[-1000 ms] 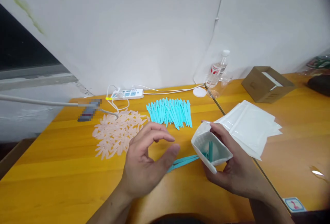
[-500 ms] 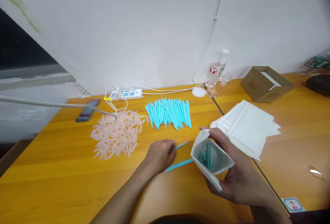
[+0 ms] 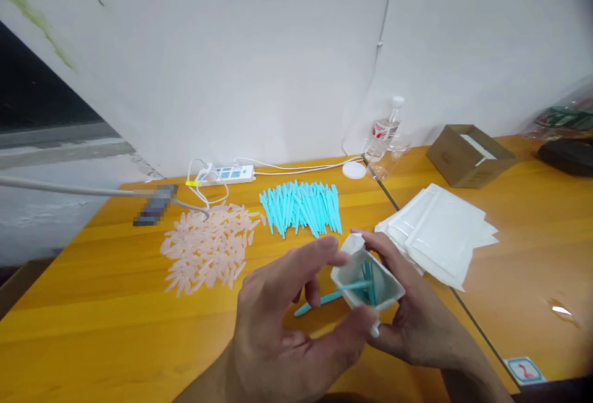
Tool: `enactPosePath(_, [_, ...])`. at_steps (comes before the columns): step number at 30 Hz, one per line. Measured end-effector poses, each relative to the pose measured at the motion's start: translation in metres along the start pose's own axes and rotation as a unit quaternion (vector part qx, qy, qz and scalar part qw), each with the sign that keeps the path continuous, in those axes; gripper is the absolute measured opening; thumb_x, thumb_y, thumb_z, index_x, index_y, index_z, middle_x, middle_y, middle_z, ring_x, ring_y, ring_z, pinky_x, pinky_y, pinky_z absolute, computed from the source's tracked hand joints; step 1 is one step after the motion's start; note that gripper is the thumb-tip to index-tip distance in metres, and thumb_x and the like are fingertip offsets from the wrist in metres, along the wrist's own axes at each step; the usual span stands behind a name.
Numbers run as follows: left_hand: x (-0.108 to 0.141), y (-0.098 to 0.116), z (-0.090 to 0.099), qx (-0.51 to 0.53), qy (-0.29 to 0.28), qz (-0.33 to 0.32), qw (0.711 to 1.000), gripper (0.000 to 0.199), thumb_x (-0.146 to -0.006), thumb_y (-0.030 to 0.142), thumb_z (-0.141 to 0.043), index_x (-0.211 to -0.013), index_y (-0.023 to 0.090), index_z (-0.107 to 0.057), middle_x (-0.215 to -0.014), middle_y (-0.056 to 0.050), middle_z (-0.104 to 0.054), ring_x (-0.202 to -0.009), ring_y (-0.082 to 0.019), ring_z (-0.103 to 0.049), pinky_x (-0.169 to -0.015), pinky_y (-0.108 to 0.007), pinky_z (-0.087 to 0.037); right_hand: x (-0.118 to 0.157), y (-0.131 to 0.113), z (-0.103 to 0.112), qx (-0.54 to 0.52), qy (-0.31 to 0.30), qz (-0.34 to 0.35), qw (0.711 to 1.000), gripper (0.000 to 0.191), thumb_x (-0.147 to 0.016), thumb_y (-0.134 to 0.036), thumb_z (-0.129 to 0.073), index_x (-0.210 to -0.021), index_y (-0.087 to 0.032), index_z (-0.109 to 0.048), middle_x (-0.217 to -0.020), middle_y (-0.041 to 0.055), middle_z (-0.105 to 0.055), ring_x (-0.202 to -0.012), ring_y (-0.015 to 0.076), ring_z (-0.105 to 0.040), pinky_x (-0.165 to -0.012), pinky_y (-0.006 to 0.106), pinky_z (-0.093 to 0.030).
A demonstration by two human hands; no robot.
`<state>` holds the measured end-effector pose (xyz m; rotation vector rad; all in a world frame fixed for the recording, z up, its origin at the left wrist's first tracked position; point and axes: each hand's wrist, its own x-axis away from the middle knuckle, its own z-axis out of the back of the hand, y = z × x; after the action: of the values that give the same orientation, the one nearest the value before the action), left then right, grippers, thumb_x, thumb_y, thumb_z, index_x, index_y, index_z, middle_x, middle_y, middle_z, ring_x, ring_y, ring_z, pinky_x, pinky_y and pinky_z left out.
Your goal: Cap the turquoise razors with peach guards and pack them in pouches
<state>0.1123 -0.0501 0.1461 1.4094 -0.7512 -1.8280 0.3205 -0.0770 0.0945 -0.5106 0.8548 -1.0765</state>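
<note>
My right hand (image 3: 412, 310) grips a white pouch (image 3: 391, 285) from the right side, its mouth facing me. Several slim turquoise sticks, shaped like eyebrow razors, stand inside. One more turquoise stick (image 3: 354, 286) lies across the mouth, tilted over the near left rim. In front of it is my left hand (image 3: 296, 322), thumb and index finger spread apart, nothing between them. A single turquoise stick (image 3: 319, 302) rests on the table, its right end hidden by the pouch. Behind stands a row of piled turquoise sticks (image 3: 301, 208).
Pale pink blade-shaped plastic pieces (image 3: 206, 248) are heaped on the left. Flat white pouches (image 3: 445, 236) lie on the right, before a cardboard box (image 3: 467, 159). Along the wall are a power strip (image 3: 231, 173), a bottle (image 3: 385, 131), a clear jar (image 3: 389, 159) and a white lid (image 3: 354, 170).
My left hand has risen from the table to the pouch mouth and spread its fingers. The stick it held is now over the opening. The pouch has shifted slightly left.
</note>
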Motion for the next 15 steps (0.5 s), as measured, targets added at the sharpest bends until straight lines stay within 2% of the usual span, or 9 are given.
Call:
enactPosePath(2, [0.001, -0.014, 0.006, 0.008, 0.013, -0.001, 1.000, 0.057, -0.082, 0.032, -0.078, -0.134, 0.033, -0.053, -0.104, -0.004, -0.072, -0.058, -0.011, -0.054, -0.052, -0.026, -0.049, 0.000, 0.001, 0.001, -0.002, 0.004, -0.001, 1.000, 0.105, -0.060, -0.005, -0.065, -0.154, -0.031, -0.023, -0.150, 0.0090, -0.041, -0.137, 0.0324, -0.046, -0.106, 0.040, -0.050])
enactPosePath(4, [0.007, -0.033, 0.013, -0.035, 0.002, 0.028, 0.999, 0.033, -0.090, 0.029, -0.069, -0.122, 0.028, -0.062, -0.094, -0.003, -0.070, -0.059, -0.010, -0.053, -0.052, -0.024, -0.046, 0.000, 0.002, 0.002, -0.009, 0.008, -0.004, 1.000, 0.105, -0.060, -0.004, -0.064, -0.154, -0.031, -0.023, -0.148, 0.0088, -0.043, -0.136, 0.0314, -0.047, -0.108, 0.041, -0.048])
enactPosePath(5, [0.011, -0.043, 0.014, -0.074, -0.039, 0.042, 0.996, 0.019, -0.092, 0.026, -0.066, -0.111, 0.027, -0.067, -0.086, -0.001, -0.069, -0.059, -0.011, -0.054, -0.053, -0.023, -0.045, 0.000, 0.002, 0.002, -0.015, 0.010, -0.005, 1.000, 0.105, -0.060, -0.003, -0.064, -0.153, -0.031, -0.024, -0.147, 0.0087, -0.044, -0.135, 0.0310, -0.048, -0.109, 0.041, -0.048])
enactPosePath(6, [0.017, -0.055, 0.012, -0.115, -0.115, 0.056, 0.985, 0.012, -0.093, 0.027, -0.064, -0.103, 0.026, -0.070, -0.081, 0.000, -0.068, -0.059, -0.011, -0.055, -0.055, -0.023, -0.044, 0.000, 0.003, 0.002, -0.022, 0.013, -0.006, 1.000, 0.104, -0.061, -0.003, -0.064, -0.153, -0.031, -0.024, -0.147, 0.0087, -0.044, -0.135, 0.0308, -0.048, -0.109, 0.041, -0.047])
enactPosePath(7, [0.024, -0.067, 0.008, -0.153, -0.205, 0.071, 0.964, 0.012, -0.093, 0.030, -0.064, -0.101, 0.026, -0.072, -0.082, -0.001, -0.070, -0.062, -0.012, -0.058, -0.059, -0.024, -0.046, 0.000, 0.003, 0.002, -0.028, 0.015, -0.007, 0.999, 0.104, -0.061, -0.003, -0.064, -0.153, -0.031, -0.025, -0.148, 0.0089, -0.043, -0.134, 0.0308, -0.048, -0.109, 0.040, -0.048])
enactPosePath(9, [0.039, -0.089, -0.008, -0.226, -0.362, 0.090, 0.900, 0.014, -0.090, 0.034, -0.065, -0.095, 0.025, -0.074, -0.092, -0.004, -0.073, -0.077, -0.018, -0.067, -0.069, -0.028, -0.051, 0.001, 0.003, 0.001, -0.036, 0.018, -0.006, 0.999, 0.103, -0.062, -0.004, -0.065, -0.153, -0.031, -0.025, -0.149, 0.0094, -0.042, -0.135, 0.0312, -0.048, -0.105, 0.039, -0.051])
enactPosePath(10, [0.046, -0.098, -0.016, -0.263, -0.408, 0.102, 0.868, 0.014, -0.090, 0.033, -0.063, -0.092, 0.024, -0.073, -0.094, -0.005, -0.073, -0.081, -0.021, -0.069, -0.071, -0.029, -0.052, 0.001, 0.002, 0.001, -0.036, 0.017, -0.005, 0.999, 0.103, -0.063, -0.005, -0.065, -0.154, -0.031, -0.024, -0.149, 0.0097, -0.042, -0.135, 0.0316, -0.048, -0.104, 0.038, -0.052])
enactPosePath(12, [0.055, -0.112, -0.032, -0.312, -0.455, 0.119, 0.826, 0.015, -0.090, 0.030, -0.059, -0.095, 0.023, -0.072, -0.099, -0.008, -0.074, -0.085, -0.025, -0.071, -0.072, -0.032, -0.052, 0.003, 0.001, 0.000, -0.031, 0.013, -0.002, 0.999, 0.102, -0.065, -0.007, -0.068, -0.154, -0.031, -0.024, -0.148, 0.0100, -0.042, -0.135, 0.0323, -0.048, -0.101, 0.038, -0.054])
enactPosePath(15, [0.055, -0.120, -0.039, -0.311, -0.485, 0.134, 0.806, 0.017, -0.091, 0.026, -0.056, -0.101, 0.021, -0.068, -0.100, -0.010, -0.073, -0.088, -0.027, -0.071, -0.074, -0.035, -0.052, 0.004, -0.001, 0.000, -0.021, 0.014, 0.006, 1.000, 0.101, -0.066, -0.010, -0.070, -0.154, -0.031, -0.023, -0.150, 0.0103, -0.041, -0.135, 0.0331, -0.048, -0.099, 0.038, -0.056])
